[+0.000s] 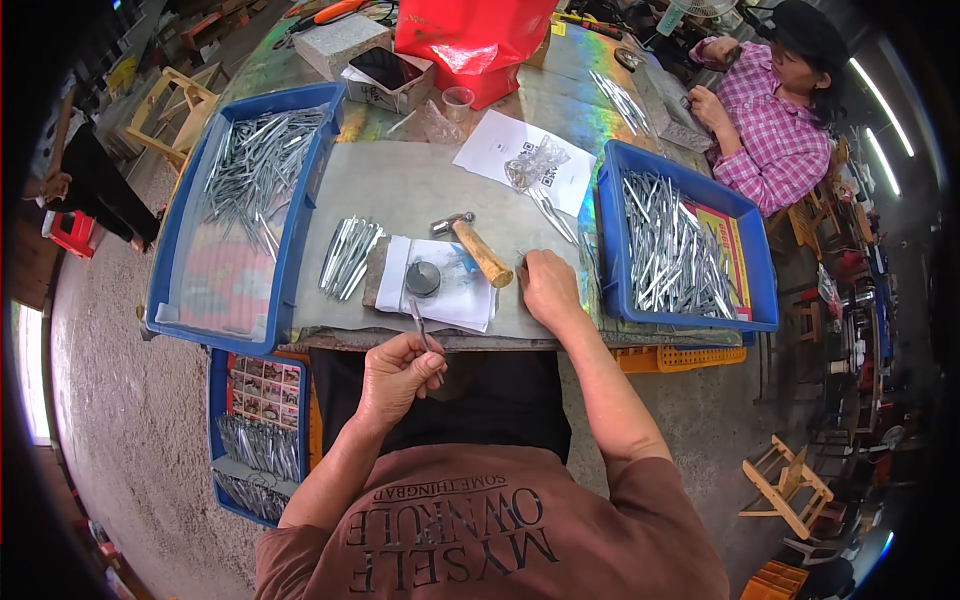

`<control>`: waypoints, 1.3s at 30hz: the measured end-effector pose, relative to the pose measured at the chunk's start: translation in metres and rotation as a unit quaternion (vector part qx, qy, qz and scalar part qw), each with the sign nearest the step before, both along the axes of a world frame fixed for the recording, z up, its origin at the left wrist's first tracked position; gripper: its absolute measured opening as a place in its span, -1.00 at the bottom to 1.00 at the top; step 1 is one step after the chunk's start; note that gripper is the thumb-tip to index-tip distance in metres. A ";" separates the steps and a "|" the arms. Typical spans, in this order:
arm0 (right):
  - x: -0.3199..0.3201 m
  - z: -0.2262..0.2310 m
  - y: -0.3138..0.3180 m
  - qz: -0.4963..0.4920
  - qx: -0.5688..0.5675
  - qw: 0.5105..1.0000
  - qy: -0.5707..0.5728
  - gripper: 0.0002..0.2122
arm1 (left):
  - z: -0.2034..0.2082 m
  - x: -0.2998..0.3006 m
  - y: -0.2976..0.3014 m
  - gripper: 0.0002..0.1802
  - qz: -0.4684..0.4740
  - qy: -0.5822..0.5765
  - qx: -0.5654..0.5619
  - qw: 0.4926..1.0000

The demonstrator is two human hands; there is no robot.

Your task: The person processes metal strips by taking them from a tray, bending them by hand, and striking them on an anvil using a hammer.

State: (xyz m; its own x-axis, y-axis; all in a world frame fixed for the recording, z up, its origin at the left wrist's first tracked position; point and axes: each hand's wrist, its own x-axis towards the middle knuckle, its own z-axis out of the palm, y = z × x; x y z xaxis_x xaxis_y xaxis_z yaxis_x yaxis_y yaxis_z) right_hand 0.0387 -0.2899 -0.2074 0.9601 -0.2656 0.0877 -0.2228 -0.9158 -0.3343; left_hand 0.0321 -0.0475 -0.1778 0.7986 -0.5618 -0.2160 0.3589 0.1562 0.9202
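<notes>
My left hand pinches a slim grey metal piece at the near edge of the surface; my right hand, grip unclear to me, rests beside a wooden-handled steel hammer. A blue rectangular plastic tray lines the left edge.

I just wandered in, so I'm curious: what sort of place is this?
Probably a small metalworking workshop: there's a hammer, a blue tray heaped with slim metal pieces, and a co-worker nearby.

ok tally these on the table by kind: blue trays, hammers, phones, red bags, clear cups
Blue trays: 2
Hammer: 1
Phone: 1
Red bag: 1
Clear cup: 1
Total: 6
</notes>
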 end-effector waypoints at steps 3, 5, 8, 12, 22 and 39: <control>0.001 -0.001 0.000 0.039 -0.060 0.997 0.028 -0.88 | 0.000 0.001 0.001 -0.86 -0.001 0.003 0.002 1.000; 0.000 -0.002 -0.004 0.031 -0.027 0.999 0.029 -0.88 | -0.001 0.001 0.001 -0.82 -0.006 0.011 0.014 1.000; -0.011 0.005 -0.004 0.008 0.111 0.991 -0.076 -0.90 | -0.002 0.001 0.003 -0.82 -0.016 0.013 0.012 1.000; -0.026 0.019 0.003 -0.048 0.274 0.957 -0.080 -0.92 | -0.005 0.001 0.002 -0.83 -0.035 0.022 0.012 0.999; -0.058 0.035 0.033 -0.045 0.670 0.738 -0.071 -0.93 | -0.005 -0.002 -0.006 -0.83 -0.060 0.022 0.020 0.998; -0.074 0.038 0.086 0.041 0.533 0.843 -0.055 -0.88 | -0.003 -0.007 -0.014 -0.83 -0.085 -0.016 0.020 0.996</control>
